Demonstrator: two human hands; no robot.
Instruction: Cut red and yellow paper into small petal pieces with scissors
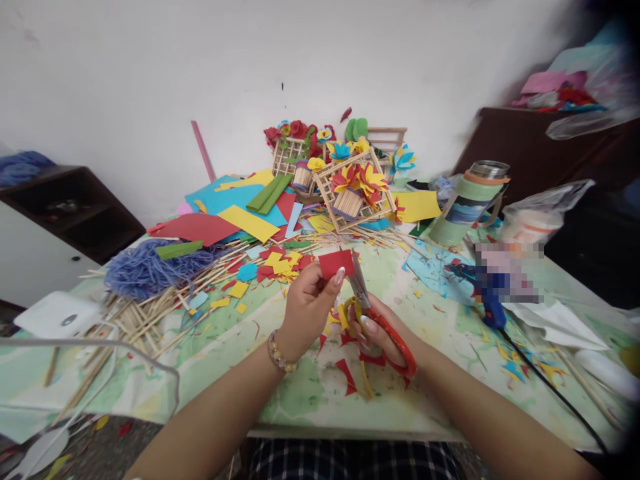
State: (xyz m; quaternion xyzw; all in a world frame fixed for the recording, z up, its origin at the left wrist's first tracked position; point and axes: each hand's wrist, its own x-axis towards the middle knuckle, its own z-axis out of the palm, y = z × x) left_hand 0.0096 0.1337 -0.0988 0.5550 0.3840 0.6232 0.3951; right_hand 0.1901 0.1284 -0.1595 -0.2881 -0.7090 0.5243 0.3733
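Between thumb and fingers my left hand (313, 300) pinches a small red paper piece (334, 264). My right hand (383, 333) is wrapped round the red-handled scissors (400, 343). The scissor blades (359, 279) point up and stand at the right edge of the red paper; whether they are cutting into it I cannot tell. A yellow paper piece (354, 310) shows by the fingers of my right hand, partly hidden. Below my hands, red paper scraps (345, 377) and thin yellow strips lie on the patterned tablecloth (300, 400).
Bamboo lattice frames (325, 190) with paper flowers stand at the back. Coloured paper sheets (250, 223), blue yarn (150, 270) and thin sticks (135, 320) lie to the left. A green flask (467, 207) and a corded blue glue gun (493, 300) are on the right.
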